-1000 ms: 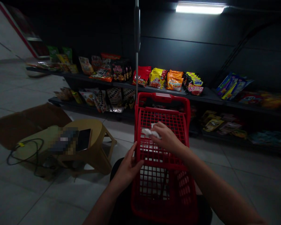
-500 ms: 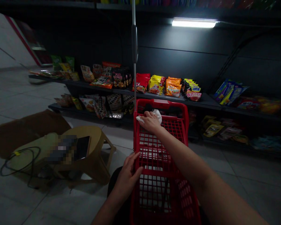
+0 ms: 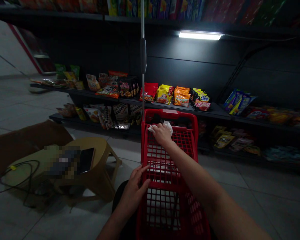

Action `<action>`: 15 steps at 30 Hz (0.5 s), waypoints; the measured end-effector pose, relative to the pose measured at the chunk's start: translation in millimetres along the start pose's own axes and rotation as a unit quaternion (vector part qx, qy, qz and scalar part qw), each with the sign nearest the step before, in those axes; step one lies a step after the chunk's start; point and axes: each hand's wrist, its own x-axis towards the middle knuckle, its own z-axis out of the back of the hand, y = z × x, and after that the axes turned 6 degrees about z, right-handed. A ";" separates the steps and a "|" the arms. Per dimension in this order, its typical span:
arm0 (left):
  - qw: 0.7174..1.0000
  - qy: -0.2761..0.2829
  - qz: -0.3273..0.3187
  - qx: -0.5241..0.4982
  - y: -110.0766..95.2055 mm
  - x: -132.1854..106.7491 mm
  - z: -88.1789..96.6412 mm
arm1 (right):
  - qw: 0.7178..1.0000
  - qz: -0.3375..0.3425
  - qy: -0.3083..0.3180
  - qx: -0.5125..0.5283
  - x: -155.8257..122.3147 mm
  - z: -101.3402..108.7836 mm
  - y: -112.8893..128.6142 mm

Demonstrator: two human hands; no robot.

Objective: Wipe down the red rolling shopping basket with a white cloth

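A red plastic shopping basket (image 3: 192, 130) lies in front of me with its mesh side up, its metal pull handle (image 3: 143, 56) rising straight above it. My right hand (image 3: 162, 133) presses a crumpled white cloth (image 3: 168, 125) against the basket's far upper edge, fingers closed over it. My left hand (image 3: 135, 188) rests on the basket's near left rim, fingers bent around the edge.
A tan plastic stool (image 3: 100, 163) with a dark phone (image 3: 86, 160) on it stands left of the basket, beside a black cable (image 3: 12, 176) and a brown cardboard sheet (image 3: 27, 140). Dark store shelves (image 3: 215, 110) with snack packets run along the back. Pale floor tiles (image 3: 252, 190) lie around.
My right hand has carried the white cloth from the middle of the mesh up to the basket's far edge. The view has tilted upward. My left hand stays on the rim.
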 end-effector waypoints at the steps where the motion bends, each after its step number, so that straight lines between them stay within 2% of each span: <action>1: 1.000 0.001 0.001 0.005 -0.3 0.1 0.0 | 1.000 -0.001 0.015 -0.008 3.1 1.2 2.5; 5: 1.000 0.001 0.006 0.021 0.0 -0.6 -0.7 | 0.997 -0.004 0.082 0.007 22.3 2.8 4.1; 7: 1.000 0.000 0.006 0.021 0.3 -1.4 -0.8 | 0.995 -0.005 0.085 0.043 27.2 1.6 -3.2; 11: 1.000 -0.002 0.007 0.011 -0.8 -2.1 -0.6 | 0.994 -0.038 0.012 0.106 17.9 -3.2 -23.0; 13: 1.000 -0.002 0.006 0.008 -1.7 -1.9 -0.4 | 0.995 -0.046 -0.020 0.087 8.7 -5.2 -27.7; 15: 1.000 -0.001 0.003 0.009 -2.1 -1.8 -0.4 | 0.998 -0.026 -0.026 0.048 2.3 -5.9 -26.4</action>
